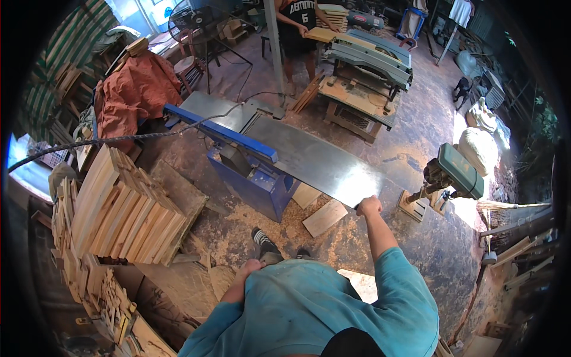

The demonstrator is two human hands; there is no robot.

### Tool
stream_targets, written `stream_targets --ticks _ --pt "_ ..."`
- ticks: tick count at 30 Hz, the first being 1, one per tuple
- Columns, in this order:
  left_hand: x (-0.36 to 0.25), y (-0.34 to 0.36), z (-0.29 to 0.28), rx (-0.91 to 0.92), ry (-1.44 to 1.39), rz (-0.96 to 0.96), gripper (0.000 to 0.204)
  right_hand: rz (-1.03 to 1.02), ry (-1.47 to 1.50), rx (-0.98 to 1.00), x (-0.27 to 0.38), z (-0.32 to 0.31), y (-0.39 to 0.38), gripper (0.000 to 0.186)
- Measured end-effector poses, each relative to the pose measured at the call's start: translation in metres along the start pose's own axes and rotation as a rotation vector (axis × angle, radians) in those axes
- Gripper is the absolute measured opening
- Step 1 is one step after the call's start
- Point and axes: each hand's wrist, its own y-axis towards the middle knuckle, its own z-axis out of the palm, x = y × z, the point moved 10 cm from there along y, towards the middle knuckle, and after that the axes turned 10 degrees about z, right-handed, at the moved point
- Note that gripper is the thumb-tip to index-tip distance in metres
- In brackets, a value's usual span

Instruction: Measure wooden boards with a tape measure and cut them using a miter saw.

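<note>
My right hand [370,204] is closed on the near right end of the long steel table [303,159] of a blue planing machine [250,187], which has a blue fence [221,134] along its left part. My left hand [252,268] is low at my waist, beside my teal shirt, with its fingers curled; what they hold, if anything, is hidden.
Stacked boards [119,208] stand at left. Loose boards [324,219] lie amid shavings below the machine. A green drill press [453,169] is at right. A cable [89,147] crosses at left. At back, a co-worker [294,21] holds a board at a table saw [372,56].
</note>
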Motion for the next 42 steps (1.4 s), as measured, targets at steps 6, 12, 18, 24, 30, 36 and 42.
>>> stream_targets --ticks 6,12,18,24,30,36,42 --pt "0.001 0.002 0.002 0.004 -0.025 0.036 0.059 -0.007 0.017 0.002 -0.001 0.001 0.001 0.062" --pt "0.012 0.006 0.008 0.008 -0.06 0.014 0.057 -0.008 0.002 0.01 0.002 0.003 0.007 0.062" --pt "-0.013 0.004 0.005 0.083 0.191 0.158 0.043 0.028 0.038 -0.026 -0.002 0.009 0.016 0.059" --pt "-0.024 0.003 0.013 0.198 0.449 0.292 0.033 -0.009 0.005 0.008 0.001 0.004 0.007 0.062" --pt "-0.015 0.006 0.012 0.175 0.343 0.192 0.042 -0.028 -0.013 0.013 0.002 0.002 0.001 0.064" --pt "-0.014 0.007 0.01 0.203 0.258 0.095 0.053 -0.028 -0.011 0.038 0.002 0.004 0.004 0.065" --pt "0.01 0.002 0.005 0.069 -0.011 -0.1 0.06 -0.006 0.014 0.016 0.002 0.006 0.005 0.065"
